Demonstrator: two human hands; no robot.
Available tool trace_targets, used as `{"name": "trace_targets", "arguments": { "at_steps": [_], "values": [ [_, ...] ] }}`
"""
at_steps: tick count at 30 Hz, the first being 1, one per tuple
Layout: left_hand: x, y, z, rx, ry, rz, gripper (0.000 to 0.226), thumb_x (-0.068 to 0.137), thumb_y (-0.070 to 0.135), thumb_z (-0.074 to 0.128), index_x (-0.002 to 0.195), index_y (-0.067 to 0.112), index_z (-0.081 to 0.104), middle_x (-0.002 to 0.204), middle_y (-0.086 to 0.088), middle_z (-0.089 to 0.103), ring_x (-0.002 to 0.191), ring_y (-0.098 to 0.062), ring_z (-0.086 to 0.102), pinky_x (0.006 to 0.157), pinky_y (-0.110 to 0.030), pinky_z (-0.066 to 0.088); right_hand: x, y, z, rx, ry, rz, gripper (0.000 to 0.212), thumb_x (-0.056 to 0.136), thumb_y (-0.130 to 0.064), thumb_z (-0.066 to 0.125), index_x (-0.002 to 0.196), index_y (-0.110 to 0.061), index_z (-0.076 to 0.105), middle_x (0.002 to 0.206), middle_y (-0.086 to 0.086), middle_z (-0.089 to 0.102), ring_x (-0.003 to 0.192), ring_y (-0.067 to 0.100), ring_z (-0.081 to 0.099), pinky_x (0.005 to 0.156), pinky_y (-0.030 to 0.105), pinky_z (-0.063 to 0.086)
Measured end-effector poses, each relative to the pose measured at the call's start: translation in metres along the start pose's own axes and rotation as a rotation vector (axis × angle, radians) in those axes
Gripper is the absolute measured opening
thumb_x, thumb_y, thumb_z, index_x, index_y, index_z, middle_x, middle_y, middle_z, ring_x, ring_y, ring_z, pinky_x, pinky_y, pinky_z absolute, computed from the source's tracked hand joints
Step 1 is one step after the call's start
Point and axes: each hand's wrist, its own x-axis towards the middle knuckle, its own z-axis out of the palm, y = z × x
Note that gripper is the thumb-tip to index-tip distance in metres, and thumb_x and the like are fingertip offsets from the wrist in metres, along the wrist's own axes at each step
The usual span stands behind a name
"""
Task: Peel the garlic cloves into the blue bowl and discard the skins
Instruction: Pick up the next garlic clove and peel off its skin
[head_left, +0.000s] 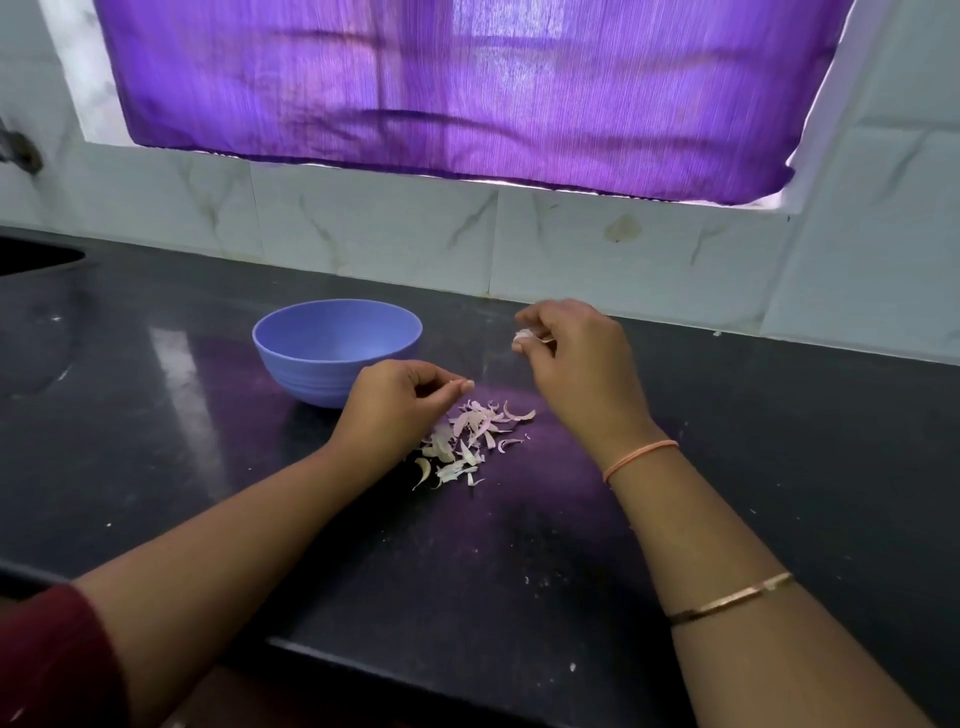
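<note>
Skins (466, 442) heaped by curled, empty left hand (396, 406); right hand (577, 364) pinches clove (522, 336); blue bowl (306, 370), floor hidden.

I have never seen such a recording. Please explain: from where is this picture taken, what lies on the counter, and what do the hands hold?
No machine here: a person wears a camera on the head, looking down at both bare hands. On the dark counter are a blue bowl and, beside it, a pile of garlic skins. The right hand pinches a pale garlic clove. The left hand has its fingertips together above the pile; whether they hold skin is unclear.
</note>
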Motion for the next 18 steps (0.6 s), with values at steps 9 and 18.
{"name": "trace_targets", "arguments": {
  "at_steps": [9,18],
  "values": [
    [0.002,-0.002,0.0,0.006,0.024,0.052,0.014,0.078,0.026,0.072,0.088,0.016,0.074,0.072,0.011,0.068,0.061,0.001,0.06,0.056,-0.007,0.045,-0.008,0.005,0.014,-0.326,-0.453,0.055,0.009,0.08,-0.002,0.059,0.074,-0.008,0.062,0.088,0.012,0.067,0.085,0.033,0.063,0.076,0.036,0.052],
    [0.001,0.001,0.0,-0.048,-0.007,0.133,0.02,0.088,0.011,0.06,0.105,0.015,0.07,0.082,0.012,0.067,0.064,0.013,0.058,0.059,-0.002,0.041,-0.008,0.004,0.008,0.674,-0.197,0.498,0.007,0.083,-0.002,0.065,0.077,-0.004,0.068,0.064,0.006,0.064,0.053,0.01,0.057,0.059,0.021,0.055]
  ]
}}
